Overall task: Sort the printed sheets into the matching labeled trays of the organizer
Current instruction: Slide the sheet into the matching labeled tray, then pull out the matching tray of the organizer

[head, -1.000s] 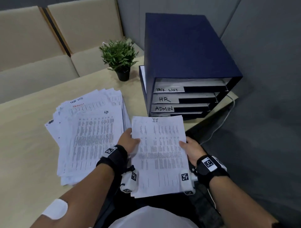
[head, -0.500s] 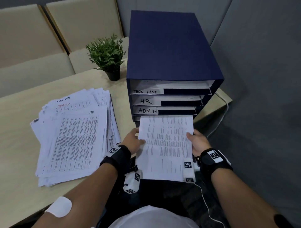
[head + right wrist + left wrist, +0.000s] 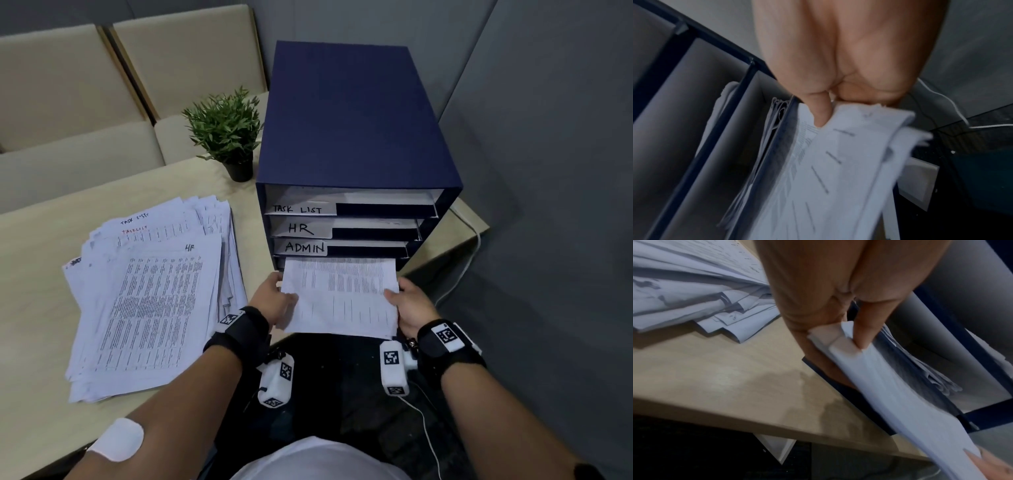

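A dark blue organizer (image 3: 352, 130) stands on the table, its trays labelled TASK LIST (image 3: 298, 209), HR (image 3: 300, 229) and ADMIN (image 3: 305, 247). A printed sheet (image 3: 342, 298) lies half inside the bottom tray, below ADMIN, and its heading is hidden inside. My left hand (image 3: 274, 301) pinches the sheet's left edge and my right hand (image 3: 411, 305) pinches its right edge. The wrist views show a thumb (image 3: 861, 335) on top of the sheet (image 3: 900, 402) and another thumb (image 3: 820, 113) pressing the sheet (image 3: 838, 178) at the tray mouth. A loose pile of printed sheets (image 3: 150, 294), with HR on top, lies left of the organizer.
A small potted plant (image 3: 226, 133) stands behind the pile, close to the organizer's left side. The table edge (image 3: 171, 404) runs near my body. A white cable (image 3: 469, 253) hangs off the table's right corner. Beige seats are behind, grey partition walls to the right.
Both hands have carried the sheet marked IT forward from in front of me and slid its top half into the bottom tray. The heading has gone out of sight inside.
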Demonstrator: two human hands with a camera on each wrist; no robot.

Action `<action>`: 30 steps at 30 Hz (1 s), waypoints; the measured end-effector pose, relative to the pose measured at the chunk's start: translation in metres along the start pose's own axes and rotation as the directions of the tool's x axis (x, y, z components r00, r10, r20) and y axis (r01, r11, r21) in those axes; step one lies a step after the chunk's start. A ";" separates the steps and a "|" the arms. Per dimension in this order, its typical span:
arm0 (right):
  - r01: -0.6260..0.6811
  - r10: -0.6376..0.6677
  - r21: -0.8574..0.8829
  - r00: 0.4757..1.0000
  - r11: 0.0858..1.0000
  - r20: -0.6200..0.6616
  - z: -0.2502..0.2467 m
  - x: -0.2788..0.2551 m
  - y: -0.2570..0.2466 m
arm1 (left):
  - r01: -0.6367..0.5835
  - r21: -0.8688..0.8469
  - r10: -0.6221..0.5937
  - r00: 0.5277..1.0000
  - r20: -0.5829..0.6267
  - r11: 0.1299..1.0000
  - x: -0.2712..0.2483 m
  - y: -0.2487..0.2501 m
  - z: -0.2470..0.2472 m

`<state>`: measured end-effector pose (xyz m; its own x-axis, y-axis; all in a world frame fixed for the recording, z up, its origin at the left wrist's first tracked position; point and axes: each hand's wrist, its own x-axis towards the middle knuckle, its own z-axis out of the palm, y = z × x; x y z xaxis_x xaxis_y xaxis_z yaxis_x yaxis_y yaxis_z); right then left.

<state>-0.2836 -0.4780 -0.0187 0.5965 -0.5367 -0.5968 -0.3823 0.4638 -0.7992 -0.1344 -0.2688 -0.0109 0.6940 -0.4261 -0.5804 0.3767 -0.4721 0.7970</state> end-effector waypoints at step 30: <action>-0.099 0.111 0.118 0.989 0.988 -0.100 0.037 0.044 -0.024 | 0.029 -0.187 -0.051 0.992 -0.112 0.982 -0.007 0.009 -0.038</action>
<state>-0.2224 -0.4863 -0.0231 0.4766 -0.5498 -0.6860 -0.3534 0.5947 -0.7221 -0.1127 -0.2412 0.0070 0.7384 -0.3126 -0.5976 0.5045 -0.3320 0.7970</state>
